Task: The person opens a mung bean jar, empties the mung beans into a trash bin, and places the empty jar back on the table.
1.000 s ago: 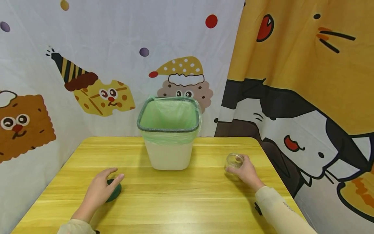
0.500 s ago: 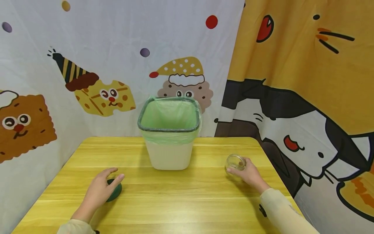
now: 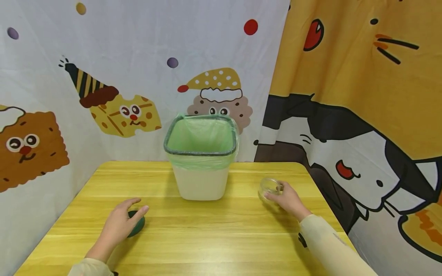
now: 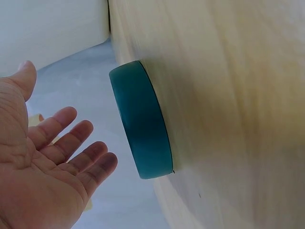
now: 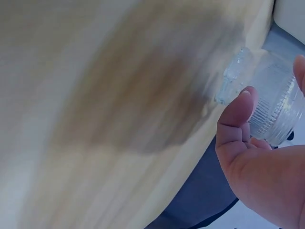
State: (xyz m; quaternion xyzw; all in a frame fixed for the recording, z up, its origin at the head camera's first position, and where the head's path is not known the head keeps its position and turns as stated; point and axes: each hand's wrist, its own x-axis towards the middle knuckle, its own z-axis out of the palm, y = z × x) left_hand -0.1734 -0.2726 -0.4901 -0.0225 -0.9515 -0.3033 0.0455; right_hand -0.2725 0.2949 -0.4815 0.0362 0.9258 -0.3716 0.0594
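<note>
A clear glass jar (image 3: pixel 269 188) with a ribbed side is held in my right hand (image 3: pixel 287 200), over the right part of the table. In the right wrist view the thumb lies against the side of the glass jar (image 5: pixel 274 93); whether its base touches the wood I cannot tell. My left hand (image 3: pixel 119 224) hovers above a low, round, dark green piece (image 3: pixel 137 225) that looks like a lid. The left wrist view shows this green piece (image 4: pixel 143 121) flat on the table, apart from the spread, loosely bent fingers (image 4: pixel 71 140).
A white bin (image 3: pixel 202 182) lined with a green plastic bag (image 3: pixel 207 161) stands at the middle back of the wooden table (image 3: pixel 207 241). Behind it hangs a cloth (image 3: pixel 134 61) with cartoon prints, and a yellow cartoon curtain (image 3: pixel 345 69) hangs at the right.
My right hand with the glass jar shifts slightly right at first, then left and a little away from me. The left hand stays over the green piece.
</note>
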